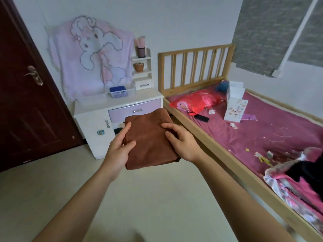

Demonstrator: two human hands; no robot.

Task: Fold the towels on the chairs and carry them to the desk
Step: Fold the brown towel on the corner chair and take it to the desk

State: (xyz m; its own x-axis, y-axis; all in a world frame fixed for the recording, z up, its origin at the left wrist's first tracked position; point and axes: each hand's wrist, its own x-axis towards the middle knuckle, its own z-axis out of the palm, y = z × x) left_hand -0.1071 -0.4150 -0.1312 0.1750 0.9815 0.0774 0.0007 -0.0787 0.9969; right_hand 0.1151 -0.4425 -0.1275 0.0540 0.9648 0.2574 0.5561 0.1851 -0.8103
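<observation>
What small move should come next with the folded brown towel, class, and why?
Probably carry the brown towel forward and lay it on the white desk: it is already folded, gripped by the left hand and right hand, and the desk's top shows bare space just ahead.

**A:** Both bare arms are stretched forward, elbows slightly bent, forearms angling toward each other.

**B:** The left hand (pixel 120 149) has its palm turned inward, thumb pressed on top of the towel (pixel 150 137), other fingers mostly hidden beneath.

**A:** The right hand (pixel 185 142) is back-up, fingers curled over the opposite side, gripping.

**B:** Wrists level and apart, both hands holding.
</observation>
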